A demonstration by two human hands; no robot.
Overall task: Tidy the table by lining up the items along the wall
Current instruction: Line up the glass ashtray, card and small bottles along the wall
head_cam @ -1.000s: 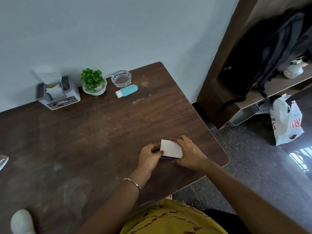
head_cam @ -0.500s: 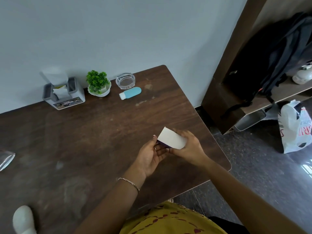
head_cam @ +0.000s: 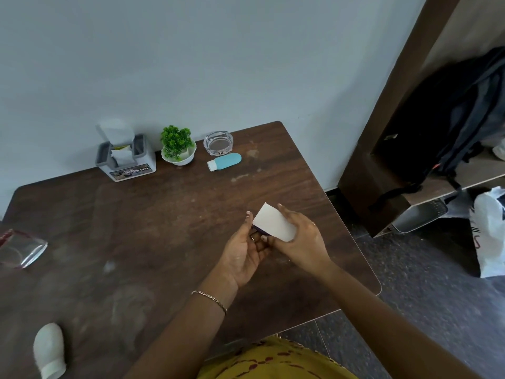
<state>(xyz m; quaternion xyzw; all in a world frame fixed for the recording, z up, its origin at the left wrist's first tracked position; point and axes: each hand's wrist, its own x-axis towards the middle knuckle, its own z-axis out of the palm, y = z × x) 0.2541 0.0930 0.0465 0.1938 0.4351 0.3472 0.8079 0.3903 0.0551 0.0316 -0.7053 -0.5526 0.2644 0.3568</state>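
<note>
A small white box with a dark purple side [head_cam: 274,221] is held above the brown table [head_cam: 164,228] near its right edge. My right hand [head_cam: 300,242] grips the box from the right. My left hand [head_cam: 243,250] touches its lower left end with the fingertips. Along the wall stand a grey tissue holder [head_cam: 125,157], a small green plant in a white bowl [head_cam: 178,146] and a glass ashtray [head_cam: 218,143]. A blue bottle with a white cap [head_cam: 224,161] lies in front of the ashtray.
A clear plastic pouch [head_cam: 20,250] lies at the table's left edge. A white bottle [head_cam: 49,351] lies at the front left. Right of the table are a dark wooden shelf [head_cam: 382,187] with a black backpack [head_cam: 451,119] and a white plastic bag [head_cam: 489,231] on the floor.
Both hands lifted the white box off the table and tilted it, moving it a little toward the wall.
</note>
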